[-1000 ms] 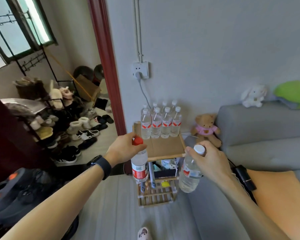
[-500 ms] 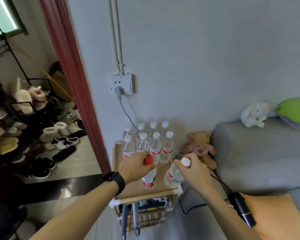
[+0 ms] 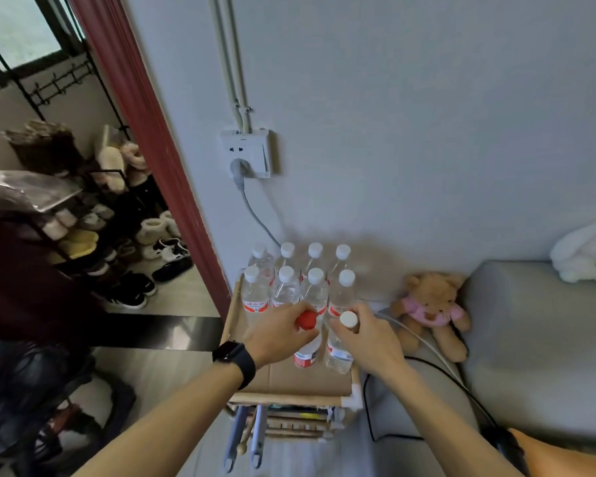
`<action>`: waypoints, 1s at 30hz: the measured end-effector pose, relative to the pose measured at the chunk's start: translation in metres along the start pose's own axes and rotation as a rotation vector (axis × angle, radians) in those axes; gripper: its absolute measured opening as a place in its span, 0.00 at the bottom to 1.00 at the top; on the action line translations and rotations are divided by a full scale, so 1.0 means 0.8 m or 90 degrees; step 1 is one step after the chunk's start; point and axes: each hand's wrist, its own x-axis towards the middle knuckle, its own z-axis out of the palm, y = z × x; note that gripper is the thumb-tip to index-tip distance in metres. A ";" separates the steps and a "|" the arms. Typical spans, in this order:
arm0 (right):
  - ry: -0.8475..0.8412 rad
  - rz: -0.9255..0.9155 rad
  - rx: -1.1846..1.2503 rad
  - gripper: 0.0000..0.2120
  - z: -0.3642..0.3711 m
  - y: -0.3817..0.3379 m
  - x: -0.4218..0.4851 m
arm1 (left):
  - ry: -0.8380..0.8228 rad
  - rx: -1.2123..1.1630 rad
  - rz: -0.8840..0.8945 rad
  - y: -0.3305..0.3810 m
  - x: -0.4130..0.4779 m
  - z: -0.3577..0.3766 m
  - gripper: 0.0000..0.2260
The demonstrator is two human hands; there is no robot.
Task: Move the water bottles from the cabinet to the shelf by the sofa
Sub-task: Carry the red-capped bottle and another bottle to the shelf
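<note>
A small wooden shelf (image 3: 291,383) stands beside the grey sofa (image 3: 530,339), against the wall. Several clear water bottles with white caps (image 3: 300,280) stand in two rows at the back of its cardboard top. My left hand (image 3: 279,333) grips the neck of a red-capped bottle (image 3: 306,352) that stands upright on the shelf top. My right hand (image 3: 369,335) holds a white-capped bottle (image 3: 339,352) by its neck, upright right beside the red-capped one, just in front of the rows.
A brown teddy bear (image 3: 430,311) leans between shelf and sofa, with cables (image 3: 424,342) running past it. A wall socket (image 3: 248,153) with a plugged cord is above the bottles. A shoe rack (image 3: 83,242) fills the doorway at left. A white plush rabbit (image 3: 585,253) sits on the sofa back.
Both hands have carried their bottles forward from mid-air in front of the shelf and down onto its top, where the bottles now stand. I have stepped closer to the shelf.
</note>
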 end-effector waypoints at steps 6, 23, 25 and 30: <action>0.012 -0.010 -0.118 0.32 -0.011 0.006 0.000 | -0.026 0.113 0.051 -0.003 0.002 -0.012 0.20; -0.084 -0.224 -0.285 0.15 -0.040 0.009 0.011 | -0.009 0.264 0.106 -0.007 0.015 -0.023 0.20; -0.047 -0.202 -0.307 0.20 -0.038 0.009 0.007 | -0.028 0.255 0.117 -0.011 0.015 -0.024 0.21; -0.015 -0.187 -0.359 0.25 -0.026 0.015 0.010 | -0.042 0.225 0.101 -0.012 0.019 -0.025 0.18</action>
